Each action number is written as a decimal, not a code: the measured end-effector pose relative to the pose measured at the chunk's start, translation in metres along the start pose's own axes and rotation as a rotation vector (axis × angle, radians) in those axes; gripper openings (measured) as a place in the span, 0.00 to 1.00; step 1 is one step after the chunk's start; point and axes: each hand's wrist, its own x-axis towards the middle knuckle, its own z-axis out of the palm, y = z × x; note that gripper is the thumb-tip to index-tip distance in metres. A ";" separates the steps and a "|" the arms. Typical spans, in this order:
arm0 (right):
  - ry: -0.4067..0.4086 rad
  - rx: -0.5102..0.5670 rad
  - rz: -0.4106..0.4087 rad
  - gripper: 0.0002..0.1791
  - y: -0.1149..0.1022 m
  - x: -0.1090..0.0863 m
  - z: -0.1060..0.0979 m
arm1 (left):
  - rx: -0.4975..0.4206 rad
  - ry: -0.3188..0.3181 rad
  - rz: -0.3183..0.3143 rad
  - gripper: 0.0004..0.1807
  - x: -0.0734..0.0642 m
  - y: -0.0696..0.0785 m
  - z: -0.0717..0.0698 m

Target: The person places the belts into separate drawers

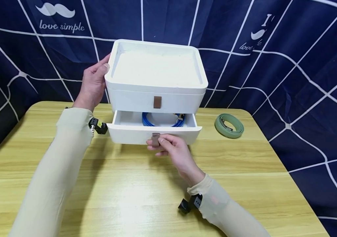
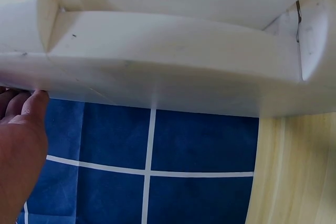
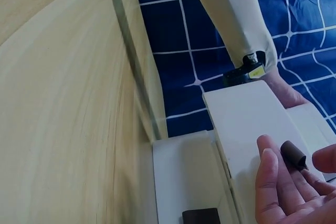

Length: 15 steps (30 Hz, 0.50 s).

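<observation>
A white two-drawer storage box [image 1: 156, 69] stands at the back of the table, its lower drawer [image 1: 130, 136] pulled partly out. My right hand [image 1: 176, 149] pinches the brown tab [image 1: 155, 140] on that drawer's front between thumb and fingers; the tab [image 3: 293, 155] shows among the fingers in the right wrist view. Inside the drawer lies a coiled blue cable [image 1: 145, 120], partly hidden by the upper drawer. Against the box's left side rests my left hand [image 1: 93, 80], thumb near the top rim. In the left wrist view, that hand's fingers [image 2: 34, 106] touch the white wall.
A rolled green belt [image 1: 229, 126] lies on the wooden table [image 1: 127, 184], right of the box. Another brown tab [image 1: 157, 102] marks the closed upper drawer. Dark blue cloth [image 1: 168, 19] with white lines hangs behind and beside the table.
</observation>
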 end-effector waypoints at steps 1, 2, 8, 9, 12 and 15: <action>0.001 0.001 0.000 0.15 -0.001 0.000 0.000 | -0.003 0.001 0.001 0.23 0.000 0.000 0.000; 0.002 0.003 0.001 0.15 -0.001 0.000 0.000 | -0.006 0.002 0.001 0.23 0.000 0.000 0.001; 0.003 0.011 0.007 0.15 -0.001 0.001 -0.001 | 0.006 0.002 -0.001 0.24 -0.001 0.000 0.001; 0.003 0.010 0.009 0.15 -0.001 0.001 -0.001 | 0.007 0.001 0.000 0.24 -0.001 0.000 0.001; 0.008 0.014 0.013 0.15 -0.001 0.003 -0.001 | 0.001 0.001 0.008 0.24 -0.002 0.000 0.001; 0.023 0.024 0.018 0.14 -0.001 0.005 0.000 | 0.012 -0.004 0.008 0.24 -0.002 0.000 0.001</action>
